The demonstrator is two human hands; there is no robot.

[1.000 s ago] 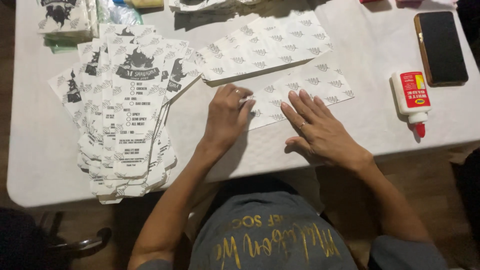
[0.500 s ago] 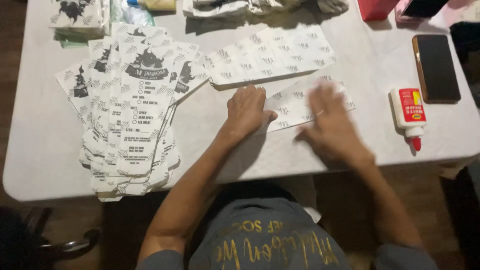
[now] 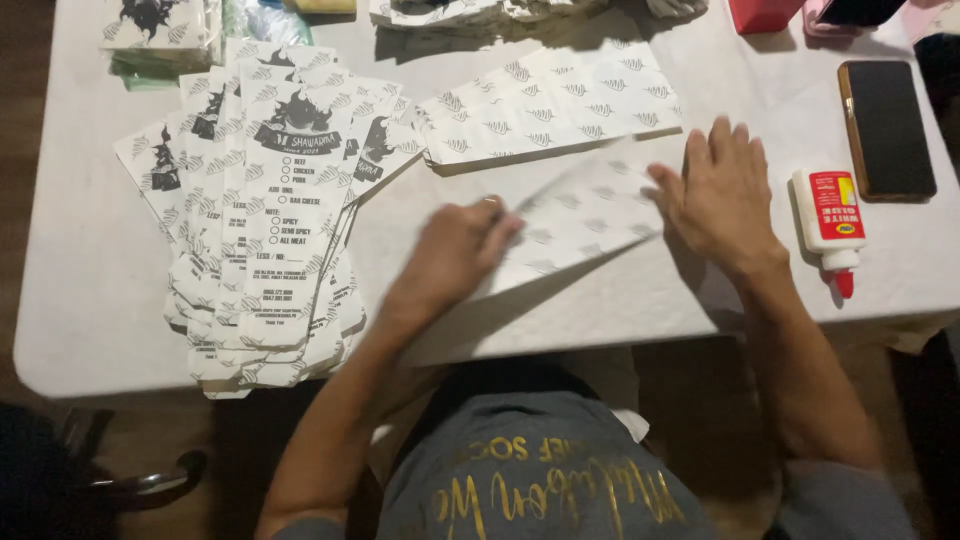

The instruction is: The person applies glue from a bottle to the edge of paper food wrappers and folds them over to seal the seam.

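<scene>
Both hands press a patterned carton blank [image 3: 580,225] flat on the table [image 3: 90,330], near the centre. The left hand [image 3: 450,260] pins its near edge with curled fingers; the right hand [image 3: 725,195] lies spread-fingered on its right end, steadying it. A glue bottle [image 3: 830,225] lies just right.

Blurred folded sheet [image 3: 590,215] (motion), cropped red box [image 3: 765,14]

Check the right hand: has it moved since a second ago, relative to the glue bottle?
Yes. The right hand has slid along the folded printed sheet toward the glue bottle; the gap between them is smaller now.
</scene>
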